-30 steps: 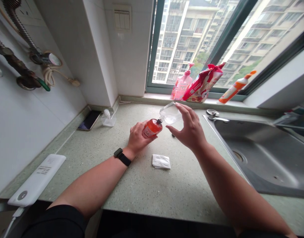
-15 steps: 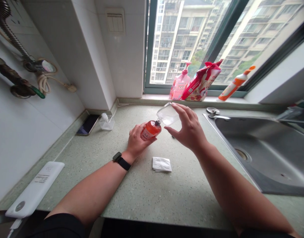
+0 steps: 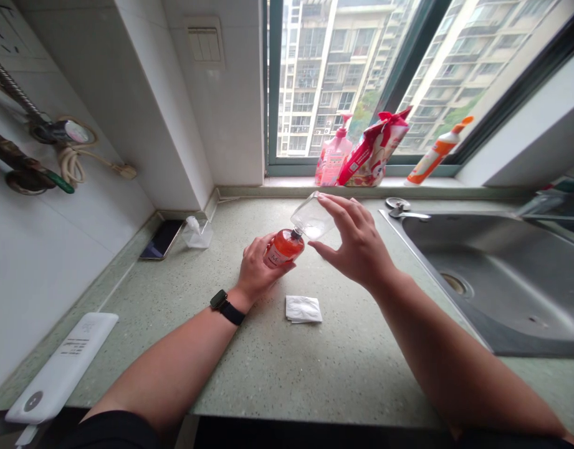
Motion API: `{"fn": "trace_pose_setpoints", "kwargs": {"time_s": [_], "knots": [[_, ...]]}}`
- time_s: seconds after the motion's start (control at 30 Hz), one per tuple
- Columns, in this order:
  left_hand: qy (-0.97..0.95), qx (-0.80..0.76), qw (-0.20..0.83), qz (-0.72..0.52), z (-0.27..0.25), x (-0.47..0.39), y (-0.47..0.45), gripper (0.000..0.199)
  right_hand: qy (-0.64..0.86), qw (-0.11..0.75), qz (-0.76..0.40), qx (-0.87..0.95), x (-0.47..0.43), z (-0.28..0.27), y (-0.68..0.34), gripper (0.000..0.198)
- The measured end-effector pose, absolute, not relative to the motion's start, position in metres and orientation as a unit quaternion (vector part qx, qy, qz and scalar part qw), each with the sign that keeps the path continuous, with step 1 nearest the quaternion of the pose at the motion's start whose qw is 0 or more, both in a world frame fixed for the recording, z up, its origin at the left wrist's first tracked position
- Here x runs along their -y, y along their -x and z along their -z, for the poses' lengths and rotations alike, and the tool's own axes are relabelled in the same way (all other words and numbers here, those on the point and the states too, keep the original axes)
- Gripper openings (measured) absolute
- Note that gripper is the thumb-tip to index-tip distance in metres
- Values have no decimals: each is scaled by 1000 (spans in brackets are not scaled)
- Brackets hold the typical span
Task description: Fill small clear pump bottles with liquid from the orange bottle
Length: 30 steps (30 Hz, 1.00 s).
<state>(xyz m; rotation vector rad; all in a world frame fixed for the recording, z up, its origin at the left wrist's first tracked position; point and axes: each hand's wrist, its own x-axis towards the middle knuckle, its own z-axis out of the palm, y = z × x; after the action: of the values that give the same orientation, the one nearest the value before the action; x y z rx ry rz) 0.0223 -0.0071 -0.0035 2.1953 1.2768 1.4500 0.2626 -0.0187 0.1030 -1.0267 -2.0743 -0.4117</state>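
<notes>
My left hand (image 3: 258, 268) is wrapped round a bottle of orange-red liquid (image 3: 285, 247), which leans to the right and bears a printed label. My right hand (image 3: 356, 240) grips a clear bottle (image 3: 310, 215) between thumb and fingers, tipped over so its neck points down and left. The two bottle mouths meet at the dark neck of the orange-red one. Whether liquid is flowing between them I cannot tell. A folded white tissue (image 3: 304, 309) lies on the counter just below my hands.
On the speckled counter (image 3: 249, 380) at left are a phone (image 3: 162, 239), a small clear container with a white top (image 3: 197, 233) and a white power bank (image 3: 62, 368). A steel sink (image 3: 506, 268) is at right. A pump bottle (image 3: 333, 156), red bag (image 3: 373, 149) and orange-white bottle (image 3: 437, 153) line the sill.
The view has shifted slightly. Both hands keep hold of their bottles, mouths together, with almost the same tilt.
</notes>
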Motion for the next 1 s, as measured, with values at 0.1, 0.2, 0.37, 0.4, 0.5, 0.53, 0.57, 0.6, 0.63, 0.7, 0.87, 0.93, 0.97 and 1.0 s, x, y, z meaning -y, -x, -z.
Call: {"fn": "trace_pose_setpoints", "kwargs": {"time_s": [0.1,0.2,0.37,0.4,0.5,0.53,0.57,0.6,0.63,0.7,0.87,0.93,0.97,1.0], "knots": [[-748,-430,115,-493,4,8,-23,75,406,377,159,817,21,-105,-264,87],[-749,-424,123,-495,4,9,-23,75,407,372,161,819,24,-107,-264,85],[-755,-411,127,-495,3,9,-24,73,405,369,165,820,27,-110,-264,82],[-755,-409,129,-495,3,9,-24,71,406,368,164,821,28,-111,-265,83],[-755,-405,140,-497,4,9,-25,67,405,365,163,822,29,-112,-266,86],[-754,-404,144,-497,4,9,-25,66,404,365,163,823,30,-112,-266,86],[-753,-404,149,-497,4,9,-25,66,404,365,164,823,30,-113,-266,86],[-752,-404,154,-497,4,10,-25,66,404,364,164,823,31,-113,-266,87],[-751,-404,159,-498,4,10,-25,67,404,364,163,823,31,-113,-265,87],[-749,-403,167,-499,4,11,-26,68,405,364,163,823,32,-113,-265,87],[-747,-403,169,-500,4,12,-26,68,399,362,162,826,34,-115,-263,88],[-748,-401,169,-501,5,12,-27,68,402,357,157,828,35,-115,-262,89],[-748,-400,171,-501,5,13,-27,69,403,355,155,829,35,-116,-261,90],[-748,-399,173,-501,4,13,-27,69,403,353,153,830,36,-116,-261,90]]}}
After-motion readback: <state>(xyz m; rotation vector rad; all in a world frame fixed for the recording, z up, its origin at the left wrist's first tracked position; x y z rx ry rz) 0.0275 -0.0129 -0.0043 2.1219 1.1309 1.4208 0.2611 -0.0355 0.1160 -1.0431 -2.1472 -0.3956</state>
